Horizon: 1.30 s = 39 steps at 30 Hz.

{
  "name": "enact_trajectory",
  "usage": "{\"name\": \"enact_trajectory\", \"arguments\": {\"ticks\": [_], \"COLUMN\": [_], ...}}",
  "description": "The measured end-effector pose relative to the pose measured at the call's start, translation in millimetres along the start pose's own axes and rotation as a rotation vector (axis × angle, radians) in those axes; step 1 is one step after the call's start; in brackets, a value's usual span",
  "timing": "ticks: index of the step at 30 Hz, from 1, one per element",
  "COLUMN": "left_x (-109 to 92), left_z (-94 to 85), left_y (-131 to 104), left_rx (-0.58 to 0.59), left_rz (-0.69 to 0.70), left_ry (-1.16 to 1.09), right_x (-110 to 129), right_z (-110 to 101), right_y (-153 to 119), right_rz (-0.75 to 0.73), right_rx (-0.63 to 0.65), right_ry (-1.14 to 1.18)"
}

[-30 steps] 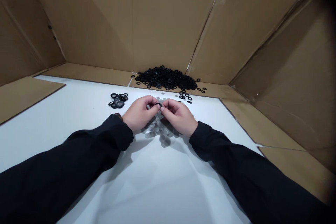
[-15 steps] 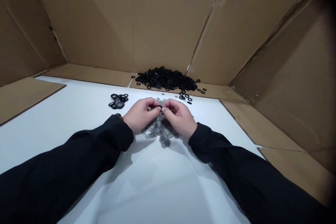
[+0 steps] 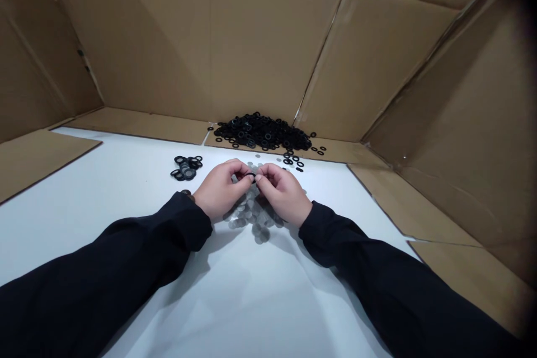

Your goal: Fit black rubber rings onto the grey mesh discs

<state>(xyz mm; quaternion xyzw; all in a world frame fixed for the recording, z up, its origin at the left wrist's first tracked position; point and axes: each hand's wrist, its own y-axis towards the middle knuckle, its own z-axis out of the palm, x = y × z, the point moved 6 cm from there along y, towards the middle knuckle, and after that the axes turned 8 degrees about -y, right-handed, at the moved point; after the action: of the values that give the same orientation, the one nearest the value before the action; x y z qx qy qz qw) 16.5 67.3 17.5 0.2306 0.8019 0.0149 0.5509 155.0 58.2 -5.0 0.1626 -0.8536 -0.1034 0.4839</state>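
Note:
Between the fingertips of both my hands is a small black ring [image 3: 252, 177], partly covered by the thumbs. My left hand [image 3: 222, 187] pinches its left side, and my right hand [image 3: 285, 193] pinches its right side. Whether a disc sits inside the ring, I cannot tell. Under and in front of the hands lies a loose spread of small, greyish translucent discs [image 3: 260, 233] on the white tabletop [image 3: 260, 291]. A small cluster of black rings, some with grey centres [image 3: 184, 170], rests to the left of my left hand.
A large heap of black rings [image 3: 264, 131] sits at the back on a cardboard strip [image 3: 335, 149]. Several loose rings [image 3: 298, 164] lie just in front of it. Tall cardboard walls [image 3: 260, 39] enclose the back and both sides.
The view has tilted and shifted slightly, so everything sits a little lower and further left. Both hands keep their pinch on the black ring, which shows slightly more between the fingertips.

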Motion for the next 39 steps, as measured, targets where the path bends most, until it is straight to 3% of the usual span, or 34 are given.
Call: {"name": "enact_trajectory", "arguments": {"ticks": [6, 12, 23, 33, 39], "left_x": [3, 5, 8, 8, 11], "left_z": [-0.1, 1.8, 7.8, 11.2, 11.9], "left_y": [0, -1, 0, -1, 0], "left_rx": [-0.015, 0.007, 0.050, 0.097, 0.096], "left_rz": [-0.067, -0.077, -0.115, -0.137, -0.140], "left_ry": [-0.123, -0.134, -0.204, -0.306, -0.271], "right_x": [-4, -1, 23, 28, 26], "right_z": [3, 1, -7, -5, -7], "right_y": [0, -1, -7, -12, -9], "right_rz": [0.008, -0.019, -0.362, -0.528, -0.453], "right_rx": [0.010, 0.000, -0.182, -0.104, -0.145], "right_ry": [0.118, 0.024, -0.339, -0.318, -0.352]}}
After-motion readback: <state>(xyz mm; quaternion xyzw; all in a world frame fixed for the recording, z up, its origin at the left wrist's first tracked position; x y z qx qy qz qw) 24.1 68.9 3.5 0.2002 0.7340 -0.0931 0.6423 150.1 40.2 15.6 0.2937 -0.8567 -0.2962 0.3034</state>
